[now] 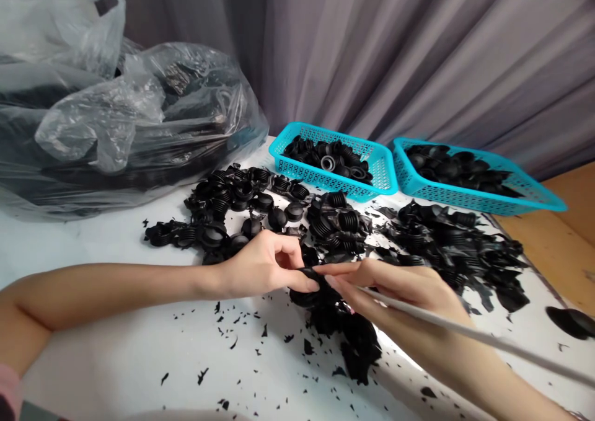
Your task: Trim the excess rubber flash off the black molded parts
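In the middle of the white table, my left hand [264, 266] is closed around a ribbed black rubber part [302, 288], thumb on its near side. Pinched fingers of my right hand [390, 278] meet the right edge of the same part; the exact grip is partly hidden. A thin pale cord or rod [465, 329] runs from beside my right hand across the forearm to the right; whether the hand holds it I cannot tell. Just below both hands lies a joined clump of black rubber parts [357, 340].
Behind my hands spreads a pile of black rubber parts [214, 235]; another heap [446, 241] lies right. Two blue baskets [385, 188] [515, 205] hold black pieces at the back. A large clear plastic bag [139, 136] stands back left. Black scraps [264, 331] litter the front.
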Action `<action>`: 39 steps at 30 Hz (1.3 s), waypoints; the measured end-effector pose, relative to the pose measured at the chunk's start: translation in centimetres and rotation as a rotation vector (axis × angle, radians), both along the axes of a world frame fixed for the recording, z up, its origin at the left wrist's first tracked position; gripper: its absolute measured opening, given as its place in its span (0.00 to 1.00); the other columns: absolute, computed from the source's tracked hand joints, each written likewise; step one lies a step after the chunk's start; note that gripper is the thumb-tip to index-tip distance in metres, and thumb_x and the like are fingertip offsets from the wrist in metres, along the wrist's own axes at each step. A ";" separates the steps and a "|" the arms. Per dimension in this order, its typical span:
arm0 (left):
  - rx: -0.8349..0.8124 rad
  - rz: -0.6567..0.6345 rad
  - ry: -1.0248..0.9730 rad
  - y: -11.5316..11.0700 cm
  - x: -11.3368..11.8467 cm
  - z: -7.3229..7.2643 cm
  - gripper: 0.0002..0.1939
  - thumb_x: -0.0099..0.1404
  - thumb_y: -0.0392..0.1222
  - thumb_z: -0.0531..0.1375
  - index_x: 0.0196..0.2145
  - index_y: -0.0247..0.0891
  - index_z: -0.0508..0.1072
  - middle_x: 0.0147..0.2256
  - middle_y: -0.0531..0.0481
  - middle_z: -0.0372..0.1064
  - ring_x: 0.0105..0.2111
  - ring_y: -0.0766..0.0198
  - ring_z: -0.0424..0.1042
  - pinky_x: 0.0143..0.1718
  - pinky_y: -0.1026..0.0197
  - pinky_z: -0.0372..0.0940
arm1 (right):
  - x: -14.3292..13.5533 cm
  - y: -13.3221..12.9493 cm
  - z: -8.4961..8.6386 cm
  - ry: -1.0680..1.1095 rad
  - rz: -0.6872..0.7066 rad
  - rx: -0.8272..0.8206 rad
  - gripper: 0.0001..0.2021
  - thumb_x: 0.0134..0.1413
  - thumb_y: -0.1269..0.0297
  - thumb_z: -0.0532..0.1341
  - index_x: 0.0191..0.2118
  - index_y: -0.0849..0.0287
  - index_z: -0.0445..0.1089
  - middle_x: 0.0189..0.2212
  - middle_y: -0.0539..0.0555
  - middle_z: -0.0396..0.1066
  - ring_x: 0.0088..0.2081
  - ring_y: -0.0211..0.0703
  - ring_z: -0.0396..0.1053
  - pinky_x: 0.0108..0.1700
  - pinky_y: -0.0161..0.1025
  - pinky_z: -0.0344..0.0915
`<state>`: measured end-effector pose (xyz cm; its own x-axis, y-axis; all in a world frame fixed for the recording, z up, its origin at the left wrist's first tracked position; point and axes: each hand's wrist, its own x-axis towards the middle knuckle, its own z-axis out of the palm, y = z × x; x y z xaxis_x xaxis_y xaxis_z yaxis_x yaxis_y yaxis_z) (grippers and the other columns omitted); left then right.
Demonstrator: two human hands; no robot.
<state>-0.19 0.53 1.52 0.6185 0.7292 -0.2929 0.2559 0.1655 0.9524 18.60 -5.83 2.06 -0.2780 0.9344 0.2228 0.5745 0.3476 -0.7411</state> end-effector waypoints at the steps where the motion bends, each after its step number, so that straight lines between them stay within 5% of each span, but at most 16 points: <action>1: 0.030 0.001 0.003 0.0 0.0 -0.2 0.11 0.49 0.37 0.65 0.18 0.34 0.65 0.20 0.56 0.62 0.22 0.72 0.60 0.23 0.67 0.55 | -0.3 -0.1 -0.5 -0.029 -0.008 0.082 0.12 0.58 0.69 0.57 0.23 0.56 0.67 0.32 0.51 0.78 0.20 0.33 0.67 0.22 0.31 0.65; 6: 0.283 -0.077 -0.025 -0.6 0.0 -0.5 0.13 0.51 0.38 0.65 0.18 0.35 0.64 0.22 0.55 0.61 0.24 0.70 0.61 0.26 0.65 0.58 | -0.6 0.8 -2.0 -0.195 -0.041 0.435 0.13 0.58 0.74 0.53 0.23 0.57 0.65 0.38 0.60 0.77 0.31 0.43 0.73 0.34 0.41 0.70; 10: 0.382 -0.132 -0.085 -1.0 -0.2 0.0 0.12 0.54 0.39 0.65 0.19 0.35 0.67 0.25 0.53 0.65 0.27 0.68 0.64 0.30 0.63 0.60 | 0.6 1.7 -0.8 -0.144 -0.240 0.140 0.13 0.59 0.65 0.55 0.24 0.56 0.67 0.34 0.56 0.78 0.21 0.38 0.69 0.22 0.36 0.67; 23: 0.079 -0.061 -0.174 -0.2 -0.5 0.4 0.10 0.55 0.44 0.64 0.29 0.35 0.70 0.31 0.50 0.67 0.33 0.65 0.66 0.35 0.61 0.60 | 0.7 0.1 3.2 0.336 -0.283 -0.288 0.16 0.45 0.51 0.66 0.19 0.56 0.69 0.34 0.56 0.78 0.23 0.39 0.70 0.19 0.31 0.69; 30: 0.003 -0.145 -0.324 -0.1 -0.5 0.3 0.12 0.59 0.45 0.61 0.40 0.39 0.69 0.41 0.49 0.63 0.42 0.63 0.63 0.44 0.59 0.58 | 0.6 -0.5 3.9 0.357 -0.330 -0.203 0.13 0.46 0.52 0.65 0.19 0.53 0.70 0.34 0.53 0.79 0.22 0.41 0.71 0.19 0.33 0.70; 39: -0.451 0.029 -0.534 -0.2 0.2 0.3 0.10 0.58 0.36 0.62 0.38 0.32 0.70 0.36 0.49 0.69 0.37 0.67 0.69 0.48 0.60 0.60 | 0.5 -0.8 3.4 0.171 -0.227 -0.044 0.17 0.53 0.55 0.61 0.18 0.55 0.66 0.35 0.53 0.79 0.23 0.41 0.71 0.23 0.36 0.65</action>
<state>0.03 0.29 1.82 0.7441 0.6263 -0.2325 -0.2385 0.5741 0.7833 19.08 -6.67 5.42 -0.0220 0.9782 0.2065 0.4992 0.1897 -0.8455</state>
